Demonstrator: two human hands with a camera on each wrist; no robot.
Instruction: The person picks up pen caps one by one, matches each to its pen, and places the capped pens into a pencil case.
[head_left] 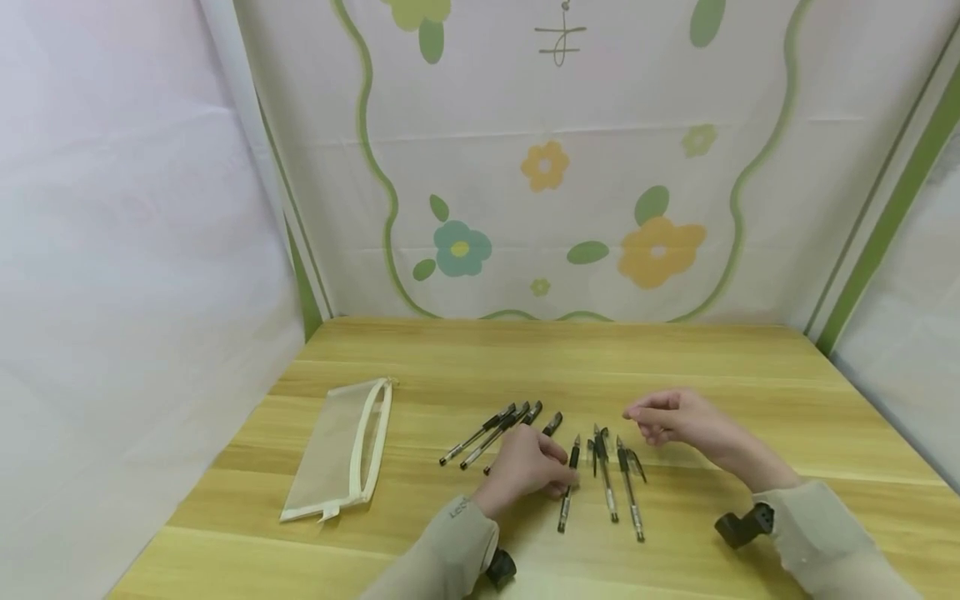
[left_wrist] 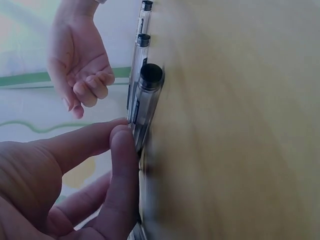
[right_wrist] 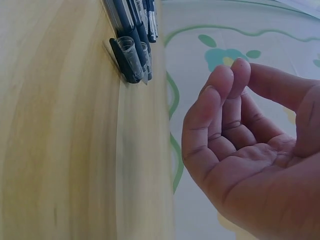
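Observation:
My left hand (head_left: 525, 462) pinches an uncapped gel pen (head_left: 564, 510) with thumb and finger at the middle of its barrel. In the left wrist view this pen's black end plug (left_wrist: 151, 76) points toward the camera. Two more uncapped pens (head_left: 631, 500) lie to its right, tips pointing away from me. Loose black pen caps (head_left: 637, 465) with clips lie beside them. My right hand (head_left: 686, 421) hovers to the right of these pens, holding nothing. Its fingers (right_wrist: 207, 112) are loosely curled, the thumb tip near the fingertips.
Several capped black pens (head_left: 480, 437) lie slanted left of and partly behind my left hand. Farther left, a pale mesh zip pouch (head_left: 322, 454) lies flat on the wooden table (head_left: 570, 358). A flowered white curtain (head_left: 585, 108) stands at the table's back edge.

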